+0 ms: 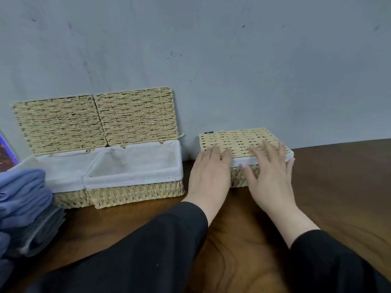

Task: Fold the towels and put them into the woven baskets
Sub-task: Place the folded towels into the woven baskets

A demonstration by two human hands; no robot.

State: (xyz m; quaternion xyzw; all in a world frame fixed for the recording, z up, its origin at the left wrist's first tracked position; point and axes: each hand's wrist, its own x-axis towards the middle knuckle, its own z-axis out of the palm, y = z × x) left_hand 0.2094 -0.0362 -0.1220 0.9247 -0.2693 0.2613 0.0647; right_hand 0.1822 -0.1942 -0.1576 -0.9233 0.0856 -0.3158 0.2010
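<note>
Both hands lie flat, fingers straight, on the closed lid of a small woven basket (243, 140) at the table's (338, 187) back edge: left hand (210, 168), right hand (269, 168). Two open, white-lined baskets (135, 189) stand beside it toward the left; blue towels (23, 187) are piled at the left edge.

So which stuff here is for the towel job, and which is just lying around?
For the job:
- closed woven straw basket under the left hand and right hand
- two open white-lined woven baskets
- stack of blue and grey towels

Just there:
- purple-edged object at the left edge
- brown wooden table
</note>
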